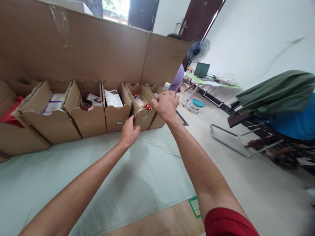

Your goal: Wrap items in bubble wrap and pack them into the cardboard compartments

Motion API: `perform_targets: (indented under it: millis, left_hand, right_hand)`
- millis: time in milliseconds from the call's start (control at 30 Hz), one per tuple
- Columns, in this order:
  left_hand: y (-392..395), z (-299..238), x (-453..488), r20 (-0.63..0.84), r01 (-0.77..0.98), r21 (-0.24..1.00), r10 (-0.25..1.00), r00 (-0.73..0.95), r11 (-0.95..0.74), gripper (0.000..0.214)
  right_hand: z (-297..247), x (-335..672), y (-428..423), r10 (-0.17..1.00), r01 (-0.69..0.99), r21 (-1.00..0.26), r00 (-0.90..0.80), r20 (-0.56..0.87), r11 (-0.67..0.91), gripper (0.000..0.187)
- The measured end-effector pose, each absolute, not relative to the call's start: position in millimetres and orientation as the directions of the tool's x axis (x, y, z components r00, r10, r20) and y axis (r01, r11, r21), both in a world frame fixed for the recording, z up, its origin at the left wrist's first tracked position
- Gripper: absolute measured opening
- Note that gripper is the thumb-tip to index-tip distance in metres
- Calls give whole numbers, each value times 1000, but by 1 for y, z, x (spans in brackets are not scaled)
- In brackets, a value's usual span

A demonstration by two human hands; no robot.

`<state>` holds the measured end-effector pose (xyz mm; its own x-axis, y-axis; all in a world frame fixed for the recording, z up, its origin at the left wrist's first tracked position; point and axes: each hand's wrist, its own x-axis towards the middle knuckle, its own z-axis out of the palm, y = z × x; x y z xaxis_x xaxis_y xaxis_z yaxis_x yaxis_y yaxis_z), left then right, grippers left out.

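A row of open cardboard bins [90, 123] stands on a pale green cloth [96, 178] against a tall cardboard wall [79, 48]. My left hand [129, 132] touches the front of the bin second from the right [144, 119], fingers curled against the cardboard. My right hand [166, 105] rests over the top edge of the last bin [157, 122] at the row's right end, fingers bent down into it; what they hold, if anything, is hidden. The second bin holds small red and white packets [141, 103]. Other bins hold white boxes [113, 98] and red items [11, 114].
The table's wooden edge [154, 227] shows at the bottom. To the right lie a tiled floor, a metal-framed chair under green cloth [276, 90] and a blue cover [302, 115]. Behind the wall a person in purple [177, 78] sits near a desk with a laptop [201, 69] and fan [199, 49].
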<state>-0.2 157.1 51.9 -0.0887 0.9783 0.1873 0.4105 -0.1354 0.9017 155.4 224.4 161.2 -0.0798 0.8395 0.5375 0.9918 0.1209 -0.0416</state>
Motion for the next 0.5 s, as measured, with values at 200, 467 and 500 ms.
perform_targets:
  millis: [200,467,500]
  left_hand:
    - [167,55,3,148,452,888,983,-111,-82,54]
    - [173,69,-8,81,443,897,983,-163,0,34]
    - [170,69,-10,78,430,903,982,-172,4,33]
  right_hand:
    - [154,155,240,867,997,-60,-7,498,43,24]
    - [161,152,241,847,999,-21,-26,531,44,18]
    - [166,148,236,838,998,-10,-49,543,65,19]
